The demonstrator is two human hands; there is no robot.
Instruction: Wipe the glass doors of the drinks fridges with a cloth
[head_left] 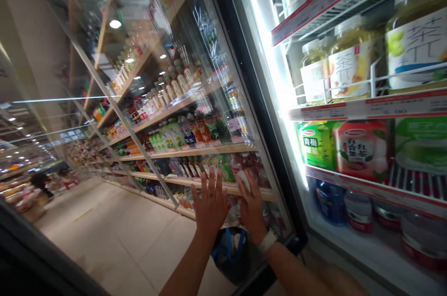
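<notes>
Hands [211,205] [252,207], dark bag [230,268] with pale contents [237,240]

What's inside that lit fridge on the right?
Pale yellow bottles, green packs, a red pack and, lowest, a blue container, among others. The front row mostly covers whatever stands further back, so I can't identify that.

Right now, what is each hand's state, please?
Left hand: open and spread.
Right hand: holding a small white item; cannot tell what.
</notes>
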